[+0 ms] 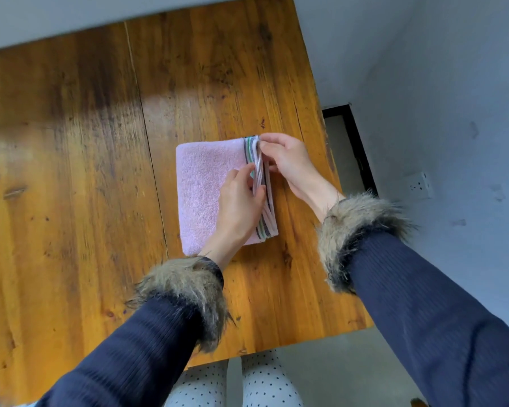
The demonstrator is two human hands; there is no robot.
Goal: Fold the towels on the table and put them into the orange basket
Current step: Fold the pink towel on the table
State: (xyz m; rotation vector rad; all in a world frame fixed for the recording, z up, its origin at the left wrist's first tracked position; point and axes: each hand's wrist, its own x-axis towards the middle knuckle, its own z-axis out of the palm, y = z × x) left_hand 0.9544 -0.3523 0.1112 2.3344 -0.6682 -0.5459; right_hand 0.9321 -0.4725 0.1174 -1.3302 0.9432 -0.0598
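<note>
From the head view, a folded pale pink terry towel (202,183) with a band of dark, green and white stripes along its right edge lies flat on the orange-brown varnished wooden surface (80,177), towards that surface's right half and short of its right edge. The left hand (238,201) rests over the towel's lower right part, its thumb and fingers curled and pinching the layered striped edges near their middle. The right hand (288,163) comes in from the towel's right side, its fingertips pinching the same striped edge at the towel's far right corner, where the layers lift slightly off the surface. Both arms wear dark navy ribbed sleeves (429,312) with shaggy brown fur cuffs (185,292). On the grey wall right of the towel sits a white socket (420,185).
</note>
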